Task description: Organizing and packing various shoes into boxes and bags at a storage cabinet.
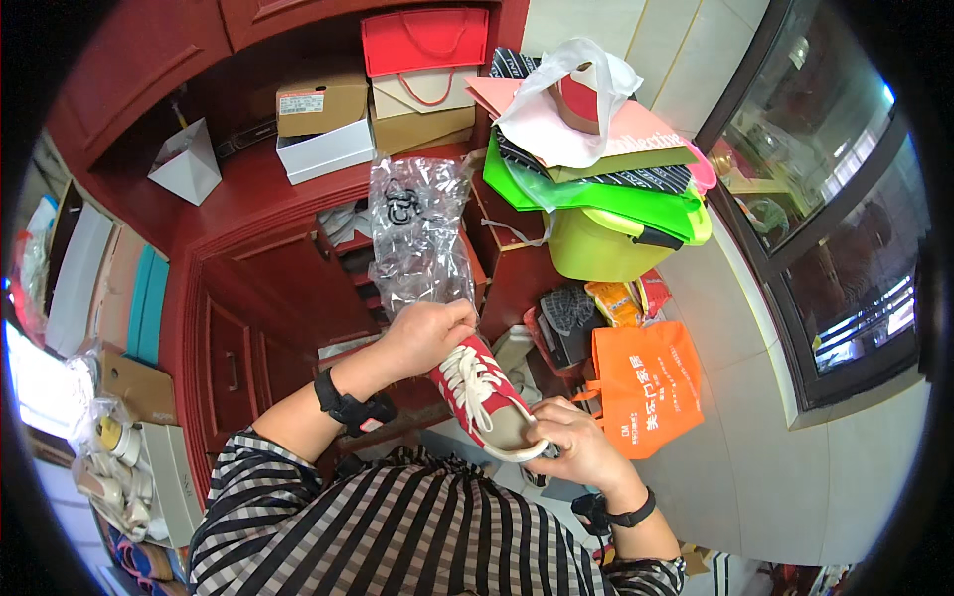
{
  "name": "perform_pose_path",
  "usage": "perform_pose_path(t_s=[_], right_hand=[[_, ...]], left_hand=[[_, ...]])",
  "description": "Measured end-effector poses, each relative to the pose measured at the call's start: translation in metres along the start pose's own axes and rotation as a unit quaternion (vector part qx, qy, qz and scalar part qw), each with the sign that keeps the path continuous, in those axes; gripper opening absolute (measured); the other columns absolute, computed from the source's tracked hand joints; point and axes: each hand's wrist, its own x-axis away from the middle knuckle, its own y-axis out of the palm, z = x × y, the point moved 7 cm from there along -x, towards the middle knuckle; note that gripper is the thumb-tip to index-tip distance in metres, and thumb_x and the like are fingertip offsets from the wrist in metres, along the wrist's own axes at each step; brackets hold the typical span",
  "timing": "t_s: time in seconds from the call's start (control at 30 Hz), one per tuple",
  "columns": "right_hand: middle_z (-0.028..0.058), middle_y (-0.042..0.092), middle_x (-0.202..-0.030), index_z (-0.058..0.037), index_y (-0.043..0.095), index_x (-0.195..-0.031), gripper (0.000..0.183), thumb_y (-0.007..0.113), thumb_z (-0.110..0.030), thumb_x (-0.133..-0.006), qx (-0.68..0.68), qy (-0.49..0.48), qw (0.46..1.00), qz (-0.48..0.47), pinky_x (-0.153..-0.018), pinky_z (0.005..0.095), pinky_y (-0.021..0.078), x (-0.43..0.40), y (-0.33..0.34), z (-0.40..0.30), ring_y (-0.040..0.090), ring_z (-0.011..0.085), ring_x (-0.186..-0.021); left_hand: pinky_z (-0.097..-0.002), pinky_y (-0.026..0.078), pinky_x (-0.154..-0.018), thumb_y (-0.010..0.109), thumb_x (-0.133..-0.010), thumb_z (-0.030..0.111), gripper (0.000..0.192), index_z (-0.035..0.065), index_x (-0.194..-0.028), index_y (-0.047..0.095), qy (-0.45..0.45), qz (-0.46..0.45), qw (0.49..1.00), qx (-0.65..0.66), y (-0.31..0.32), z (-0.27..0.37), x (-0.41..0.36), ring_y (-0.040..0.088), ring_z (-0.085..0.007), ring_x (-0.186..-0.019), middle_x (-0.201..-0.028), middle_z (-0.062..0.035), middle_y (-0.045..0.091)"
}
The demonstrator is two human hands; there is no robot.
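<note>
A red lace-up sneaker [484, 395] with white laces and a pale rim is held in front of my body, its toe pointing away from me. My right hand [577, 443] grips its heel end. Beside the toe, my left hand [428, 339] pinches the edge of a clear plastic bag [421, 231] with a dark print on it. The bag hangs loosely beyond that hand, over the cabinet front. Whether the left fingers also touch the toe is hidden.
A red wooden cabinet [276, 283] has shoes inside its opening. Shoe boxes [324, 141] and a red gift bag [425, 41] stand on its top. At right are a yellow-green bucket [604, 246] topped with bags and an orange tote bag [652, 391]. Shoes [112, 477] lie left.
</note>
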Motion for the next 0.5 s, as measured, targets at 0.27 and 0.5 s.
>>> perform_pose_path(t_s=[0.27, 0.5], right_hand=[[0.0107, 0.061, -0.088, -0.0063, 0.059, -0.081, 0.029, 0.081, -0.011, -0.062, 0.124, 0.019, 0.981, 0.146, -0.076, 0.0388, 0.0517, 0.001, -0.006, 0.026, 0.060, 0.0304, -0.089], [0.0081, 0.057, -0.100, -0.0089, 0.059, -0.089, 0.033, 0.078, -0.013, -0.062, 0.143, -0.062, 0.988, 0.017, -0.079, 0.0366, 0.0526, -0.014, 0.020, -0.001, 0.058, 0.0288, -0.102]], left_hand=[[-0.0380, 0.048, -0.058, 0.062, -0.088, 0.012, 0.011, 0.0043, -0.093, 0.056, -0.026, 0.001, 1.000, -0.015, -0.021, -0.007, 0.009, 0.061, -0.0303, -0.061, -0.069, -0.0134, 0.061], [-0.0398, 0.049, -0.063, 0.063, -0.082, 0.012, 0.007, 0.0062, -0.085, 0.059, 0.042, 0.092, 0.994, -0.042, -0.030, 0.015, 0.001, 0.060, -0.0325, -0.073, -0.080, -0.0099, 0.057]])
